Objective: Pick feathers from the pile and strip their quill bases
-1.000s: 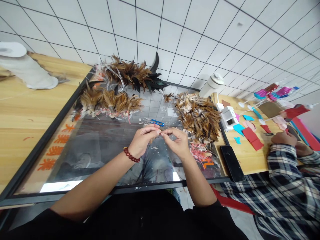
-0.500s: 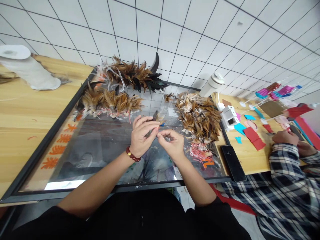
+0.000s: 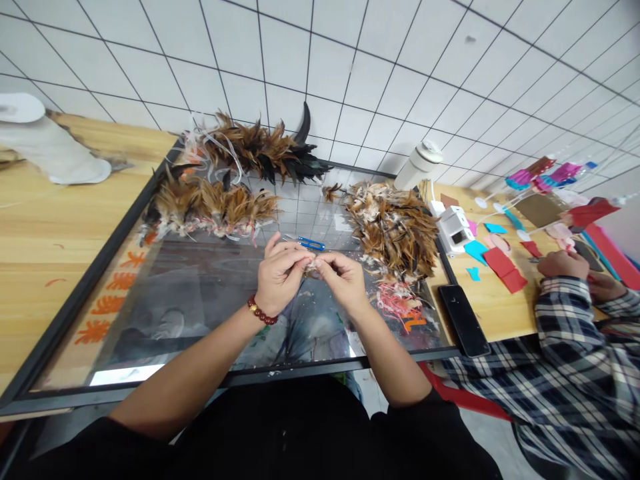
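Note:
My left hand (image 3: 283, 277), with a dark red bead bracelet at the wrist, is closed in a pinch at the middle of the glass panel. Opposite it, my right hand (image 3: 343, 279) pinches too, fingertips almost meeting the left ones. Between them is a small pale-brown feather bunch (image 3: 312, 268), mostly covered by my fingers. Just beyond my fingertips lie blue thread snips (image 3: 311, 244) on the glass. A heap of brown feathers (image 3: 395, 230) sits to the right, and rows of tied feather bunches (image 3: 215, 207) lie to the left.
Pink string scraps (image 3: 397, 303) lie below the feather heap. A black phone (image 3: 464, 321), a white charger block (image 3: 454, 230) and a white bottle (image 3: 420, 163) stand or lie to the right. Farther right, a co-worker's hand (image 3: 565, 265) is near coloured pieces. A white roll (image 3: 55, 143) is far left.
My hands have turned and lowered slightly, bringing the feather bunch down between the fingertips. The blue snips, mostly hidden before, now show. The whole view has shifted a little.

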A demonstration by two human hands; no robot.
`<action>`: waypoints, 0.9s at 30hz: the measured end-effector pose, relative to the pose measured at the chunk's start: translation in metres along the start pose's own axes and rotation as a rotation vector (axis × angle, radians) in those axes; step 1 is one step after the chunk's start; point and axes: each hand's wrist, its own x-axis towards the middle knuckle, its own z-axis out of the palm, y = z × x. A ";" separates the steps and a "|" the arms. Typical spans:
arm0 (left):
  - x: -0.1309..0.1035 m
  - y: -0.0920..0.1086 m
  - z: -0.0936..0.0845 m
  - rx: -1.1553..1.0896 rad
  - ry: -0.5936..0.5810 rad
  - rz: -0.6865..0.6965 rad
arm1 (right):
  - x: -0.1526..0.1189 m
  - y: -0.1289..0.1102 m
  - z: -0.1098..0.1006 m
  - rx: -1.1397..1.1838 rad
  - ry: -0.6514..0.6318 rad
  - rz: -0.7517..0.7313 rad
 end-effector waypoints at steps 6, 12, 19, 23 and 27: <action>0.000 -0.005 0.001 -0.283 0.012 -0.313 | 0.004 0.006 -0.003 0.076 0.144 0.136; 0.005 -0.006 0.001 -0.535 0.128 -0.520 | 0.006 0.005 -0.005 0.115 0.190 0.214; 0.012 0.004 -0.004 -1.153 -0.153 -0.914 | 0.008 0.010 -0.004 0.070 0.131 0.200; 0.015 0.001 -0.007 -1.242 -0.237 -1.089 | 0.008 0.007 -0.007 0.085 0.071 0.192; 0.016 -0.001 -0.007 -1.179 -0.202 -1.081 | 0.009 0.004 -0.010 0.122 0.052 0.229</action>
